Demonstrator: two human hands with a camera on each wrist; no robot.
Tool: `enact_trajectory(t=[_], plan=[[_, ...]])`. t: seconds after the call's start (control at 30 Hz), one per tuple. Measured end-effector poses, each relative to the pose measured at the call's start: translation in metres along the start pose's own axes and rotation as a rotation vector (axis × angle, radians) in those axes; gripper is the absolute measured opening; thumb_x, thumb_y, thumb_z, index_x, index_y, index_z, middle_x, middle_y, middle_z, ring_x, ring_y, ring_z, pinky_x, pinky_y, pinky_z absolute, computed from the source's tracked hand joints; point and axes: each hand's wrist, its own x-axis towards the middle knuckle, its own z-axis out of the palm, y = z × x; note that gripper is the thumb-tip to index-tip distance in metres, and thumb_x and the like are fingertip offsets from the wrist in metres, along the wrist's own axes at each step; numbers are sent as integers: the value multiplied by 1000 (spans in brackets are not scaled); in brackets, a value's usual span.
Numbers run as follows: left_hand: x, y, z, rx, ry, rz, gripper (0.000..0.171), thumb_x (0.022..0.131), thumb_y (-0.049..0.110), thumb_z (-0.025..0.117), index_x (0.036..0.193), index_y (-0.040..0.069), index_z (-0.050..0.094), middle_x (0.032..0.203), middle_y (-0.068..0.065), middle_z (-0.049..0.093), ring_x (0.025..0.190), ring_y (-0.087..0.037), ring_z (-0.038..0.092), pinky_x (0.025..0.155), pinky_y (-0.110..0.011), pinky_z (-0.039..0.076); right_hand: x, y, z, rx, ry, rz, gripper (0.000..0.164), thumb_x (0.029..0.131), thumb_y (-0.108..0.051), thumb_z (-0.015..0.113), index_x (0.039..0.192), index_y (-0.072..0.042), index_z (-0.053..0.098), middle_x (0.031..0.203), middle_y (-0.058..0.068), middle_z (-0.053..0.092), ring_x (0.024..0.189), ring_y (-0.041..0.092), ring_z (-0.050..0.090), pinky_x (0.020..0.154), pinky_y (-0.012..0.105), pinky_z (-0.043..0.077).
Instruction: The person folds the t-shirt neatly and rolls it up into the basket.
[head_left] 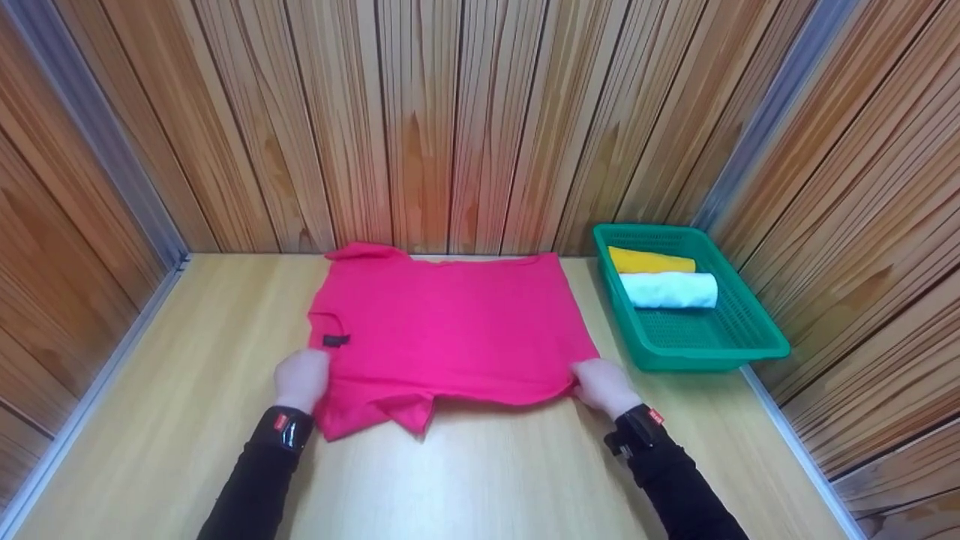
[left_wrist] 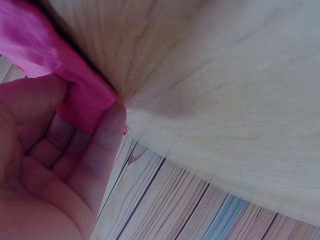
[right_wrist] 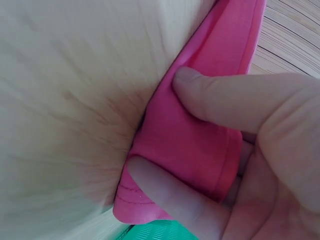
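A bright pink T-shirt (head_left: 465, 322) lies spread sideways on the table, its collar with a black label (head_left: 336, 340) toward the left and its hem toward the right. At the collar end, my left hand (head_left: 301, 379) pinches the shirt's edge; the left wrist view shows a fold of pink cloth (left_wrist: 87, 97) between thumb and fingers. My right hand (head_left: 606, 386) grips the near hem corner, with the thumb on top of the stitched cloth (right_wrist: 175, 135) in the right wrist view. The shirt's near edge bows slightly up, and one sleeve (head_left: 409, 412) hangs toward me, folded.
A green plastic basket (head_left: 720, 352) stands at the right, near the wood-panelled side wall. Inside it lie a rolled yellow cloth (head_left: 652, 261) and a rolled white cloth (head_left: 667, 290). The back wall (head_left: 420, 135) rises just behind the shirt's far edge.
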Motion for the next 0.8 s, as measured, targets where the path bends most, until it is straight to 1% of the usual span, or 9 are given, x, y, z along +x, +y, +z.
enact_trajectory(t=[0.23, 0.4, 0.63, 0.8], plan=[[-2, -1, 1, -10, -13, -16, 18, 88, -3, 50, 73, 0, 60, 75, -22, 64, 71, -41, 64, 60, -53, 53, -2, -1, 1, -14, 11, 9, 23, 75, -2, 74, 69, -10, 53, 67, 8, 60, 72, 37, 64, 63, 49, 51], [-4, -2, 1, -41, -4, -18, 19, 89, -1, 50, 72, 1, 59, 75, -21, 64, 72, -41, 64, 61, -53, 53, -4, 0, 3, -26, 26, 2, 24, 75, -3, 74, 69, -11, 52, 66, 7, 59, 70, 36, 64, 62, 48, 50], [-5, -4, 2, -56, -10, -28, 19, 89, 0, 51, 72, 1, 58, 75, -20, 64, 71, -40, 63, 62, -52, 52, -5, -1, 6, -22, 33, 3, 26, 76, -7, 77, 70, -12, 52, 66, 6, 58, 71, 35, 64, 62, 48, 50], [-6, -4, 2, -68, -16, -36, 19, 91, 2, 52, 74, 1, 60, 76, -20, 65, 71, -39, 63, 62, -52, 52, -7, -2, 5, -31, 30, 17, 27, 77, -8, 78, 70, -12, 52, 67, 5, 58, 70, 34, 64, 62, 47, 50]])
